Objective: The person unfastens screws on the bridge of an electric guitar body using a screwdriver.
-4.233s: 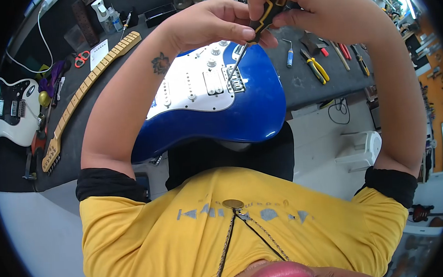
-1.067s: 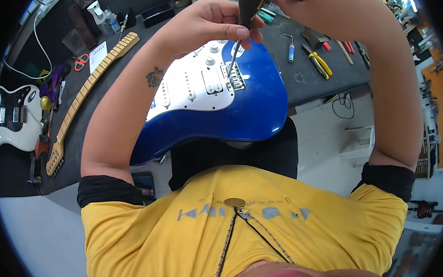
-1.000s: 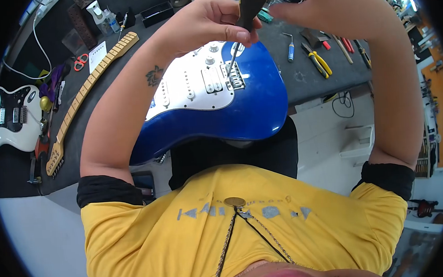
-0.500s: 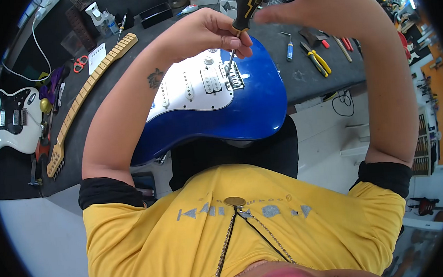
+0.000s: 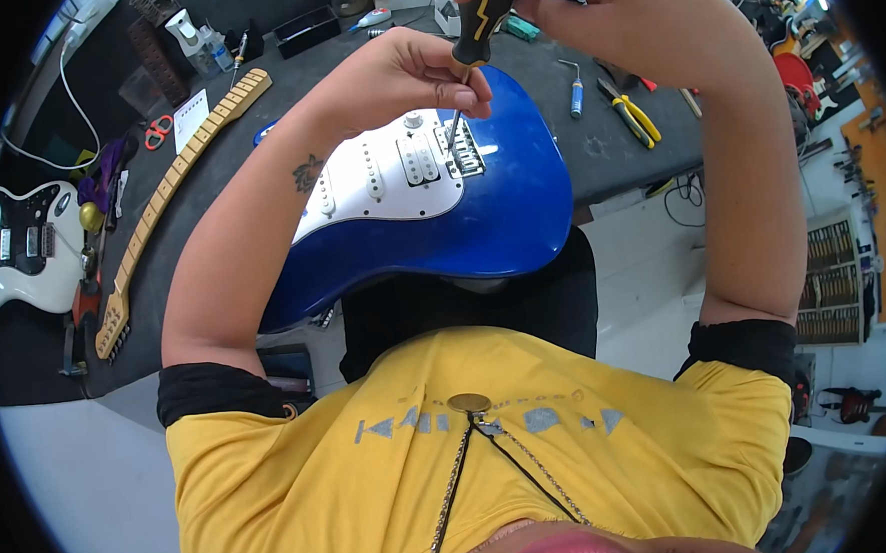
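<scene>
Head view. Blue guitar body lies face-up, its near part overhanging the edge of the bench. L hand: fingertips closed round the shaft of the screwdriver, just below the black-and-yellow handle. R hand: at the upper handle, thumb standing off; top end cut by the frame edge, so from where I stand I can't tell whether it grips. Shaft runs down, slightly tilted, to the bridge, its lower end on the side nearest the white pickguard; tip too small to make out.

Technique (my judgement): L fingers best as a loose guide, i.e. steadying the shaft w/o braking it. R hand best pressing along the shaft axis w/ short, even turns; side load could make the tip slip & scratch pickguard or finish. Tilt esp. needs watching: shaft should sit in line w/ whatever it engages. Yellow-handled pliers & blue-handled pick lie R of the body, well apart from the tip.
</scene>
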Motion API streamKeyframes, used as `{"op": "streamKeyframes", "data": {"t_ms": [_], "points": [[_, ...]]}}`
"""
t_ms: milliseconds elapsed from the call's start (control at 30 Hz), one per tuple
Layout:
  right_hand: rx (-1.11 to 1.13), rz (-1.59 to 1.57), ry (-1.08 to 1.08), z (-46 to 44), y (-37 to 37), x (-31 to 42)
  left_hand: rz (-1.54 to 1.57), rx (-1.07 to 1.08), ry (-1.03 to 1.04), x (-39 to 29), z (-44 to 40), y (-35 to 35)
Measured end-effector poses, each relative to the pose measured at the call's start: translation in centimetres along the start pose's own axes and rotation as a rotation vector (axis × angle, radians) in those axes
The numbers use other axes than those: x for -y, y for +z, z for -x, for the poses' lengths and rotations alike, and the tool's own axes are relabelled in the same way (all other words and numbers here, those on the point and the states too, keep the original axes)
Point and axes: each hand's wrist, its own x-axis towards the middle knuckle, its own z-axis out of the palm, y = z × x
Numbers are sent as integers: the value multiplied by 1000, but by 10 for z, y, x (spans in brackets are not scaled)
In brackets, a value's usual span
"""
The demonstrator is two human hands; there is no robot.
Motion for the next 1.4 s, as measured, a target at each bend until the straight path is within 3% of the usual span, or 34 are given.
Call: {"op": "streamKeyframes", "data": {"t_ms": [67,133,167,300,367,433,533,700,800,867,967,1100,1200,1267,1300,1400], "points": [[-246,109,-90,-2,25,15,-10,-73,32,-3,1,9],[-365,231,76,-5,32,15,-14,-115,52,-1,-2,11],[-312,243,263,-7,27,8,-9,-120,53,6,-4,10],[-197,-134,570,-12,14,19,-32,-159,22,10,-4,14],[-263,-365,587,-11,17,18,-63,-148,23,9,-1,15],[-480,-524,489,0,42,0,-82,-141,30,5,6,22],[-505,-729,456,13,40,-9,-687,101,-191,12,18,7],[-496,-595,527,22,49,-30,-712,62,-283,16,23,28],[-589,-471,477,16,48,-12,-733,54,-246,19,24,29],[-740,-726,379,19,48,-9,-824,59,-127,25,27,28],[-954,-703,139,30,45,-12,-908,124,-74,21,29,31],[-1070,-653,165,97,24,-20,-1061,123,79,26,32,33],[-1207,-656,245,143,26,-12,-1071,83,122,31,29,27],[-1328,-667,310,179,30,-12,-945,29,-35,24,17,2],[-1389,-672,341,199,31,-14,-720,-170,-94,38,14,-21],[-1576,-777,494,281,28,-24,-855,-543,-169,51,5,-105]]}}
